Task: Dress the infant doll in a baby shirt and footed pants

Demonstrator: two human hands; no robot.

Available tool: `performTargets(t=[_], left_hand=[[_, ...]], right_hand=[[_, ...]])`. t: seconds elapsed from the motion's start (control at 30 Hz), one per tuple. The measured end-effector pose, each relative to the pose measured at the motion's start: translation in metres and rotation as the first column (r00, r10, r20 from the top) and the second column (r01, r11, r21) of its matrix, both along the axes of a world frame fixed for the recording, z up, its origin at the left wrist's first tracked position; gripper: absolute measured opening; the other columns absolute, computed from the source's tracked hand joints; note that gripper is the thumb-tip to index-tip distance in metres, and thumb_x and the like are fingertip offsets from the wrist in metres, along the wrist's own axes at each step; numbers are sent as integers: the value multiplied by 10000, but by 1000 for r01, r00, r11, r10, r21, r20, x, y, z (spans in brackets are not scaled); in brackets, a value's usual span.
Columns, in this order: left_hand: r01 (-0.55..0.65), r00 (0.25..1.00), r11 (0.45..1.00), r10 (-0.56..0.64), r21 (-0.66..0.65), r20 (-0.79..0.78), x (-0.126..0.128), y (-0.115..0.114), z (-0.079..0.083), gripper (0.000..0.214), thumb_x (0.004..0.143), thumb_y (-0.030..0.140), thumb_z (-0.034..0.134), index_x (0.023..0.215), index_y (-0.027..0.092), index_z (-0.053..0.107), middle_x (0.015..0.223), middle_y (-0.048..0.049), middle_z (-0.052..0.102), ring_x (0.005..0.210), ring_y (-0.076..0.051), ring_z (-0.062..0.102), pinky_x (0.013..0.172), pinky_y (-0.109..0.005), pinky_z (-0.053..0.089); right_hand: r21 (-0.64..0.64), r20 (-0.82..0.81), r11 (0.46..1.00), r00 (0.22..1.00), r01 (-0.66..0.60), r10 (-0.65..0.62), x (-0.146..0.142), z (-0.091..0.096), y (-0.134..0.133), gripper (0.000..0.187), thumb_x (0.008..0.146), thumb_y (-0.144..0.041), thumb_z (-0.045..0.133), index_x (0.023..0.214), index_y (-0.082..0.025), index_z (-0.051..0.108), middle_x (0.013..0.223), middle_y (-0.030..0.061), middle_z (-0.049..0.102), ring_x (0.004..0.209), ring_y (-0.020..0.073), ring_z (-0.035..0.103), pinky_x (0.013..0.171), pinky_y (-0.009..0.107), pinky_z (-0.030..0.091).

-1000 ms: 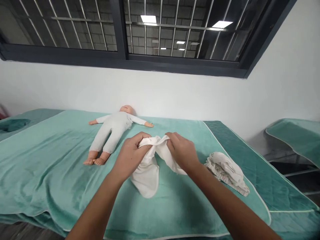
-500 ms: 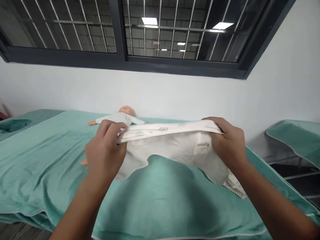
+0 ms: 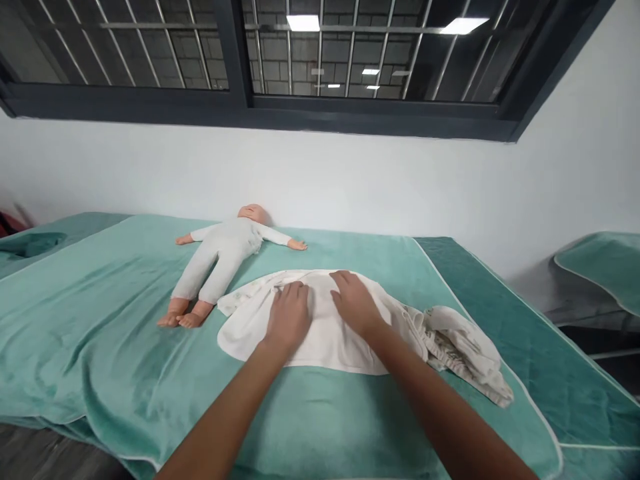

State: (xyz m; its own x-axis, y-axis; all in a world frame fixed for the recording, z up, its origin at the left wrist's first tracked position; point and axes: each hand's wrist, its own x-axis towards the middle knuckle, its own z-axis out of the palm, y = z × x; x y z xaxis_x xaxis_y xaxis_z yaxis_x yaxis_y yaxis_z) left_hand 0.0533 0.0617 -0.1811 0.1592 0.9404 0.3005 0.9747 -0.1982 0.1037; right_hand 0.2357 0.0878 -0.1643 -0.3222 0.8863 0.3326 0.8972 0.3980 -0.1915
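Observation:
A white baby garment [image 3: 330, 337] lies spread flat on the teal towel [image 3: 125, 333] covering the bed. My left hand [image 3: 289, 317] rests palm down on its middle, fingers stretched out. Beside it, my right hand [image 3: 356, 303] lies flat on the same garment with its fingers extended. A baby doll [image 3: 220, 257] in a pale one-piece suit lies on its back to the left of the garment, head toward the wall. A crumpled white cloth [image 3: 463, 350] sits at the garment's right edge, touching it.
The bed stands against a white wall [image 3: 350, 187] under a barred window [image 3: 300, 60]. A darker green cover [image 3: 505, 320] runs along the bed's right side. Another teal-covered bed [image 3: 605, 267] stands at the far right, across a gap.
Both hands held the garment bunched, then stretched it wide in the air. Now it lies flat on the towel and both hands press on it, open.

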Motion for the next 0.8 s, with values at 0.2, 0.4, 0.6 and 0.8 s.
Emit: performTargets(t=[0.2,0.4,0.6,0.8], left_hand=[[-164,970,975,187,-148,153,-3,30,-27,381,981,300,385,1276,109,532,1352,-186,581,1281,-325,515,1058,-447,406],[-264,928,957,286,-119,240,-5,60,-12,388,979,366,400,1288,150,493,1373,-186,568,1270,-345,520,998,-473,450],[-265,931,955,289,-134,222,1,95,-19,415,979,383,403,1319,162,490,1395,-202,548,1292,-364,487,1024,-522,424],[-244,951,960,265,-138,159,3,103,-33,455,992,409,353,1326,148,516,1356,-215,577,1251,-361,517,1018,-516,420]], right_hand=[[-112,-23,963,968,246,-250,-14,-49,7,510,998,-326,385,1360,19,486,1464,286,465,1416,338,375,1156,468,293],[2,-66,953,951,303,-302,-11,-46,33,598,975,-316,406,1501,-39,337,1552,251,350,1440,360,330,1152,495,301],[34,-49,964,964,263,-261,-1,-49,72,613,988,-361,379,1500,-27,341,1542,255,367,1431,369,330,1158,508,290],[-88,-31,958,961,272,-275,5,-59,91,585,1011,-391,302,1459,-31,410,1492,238,452,1393,341,401,1145,479,306]])
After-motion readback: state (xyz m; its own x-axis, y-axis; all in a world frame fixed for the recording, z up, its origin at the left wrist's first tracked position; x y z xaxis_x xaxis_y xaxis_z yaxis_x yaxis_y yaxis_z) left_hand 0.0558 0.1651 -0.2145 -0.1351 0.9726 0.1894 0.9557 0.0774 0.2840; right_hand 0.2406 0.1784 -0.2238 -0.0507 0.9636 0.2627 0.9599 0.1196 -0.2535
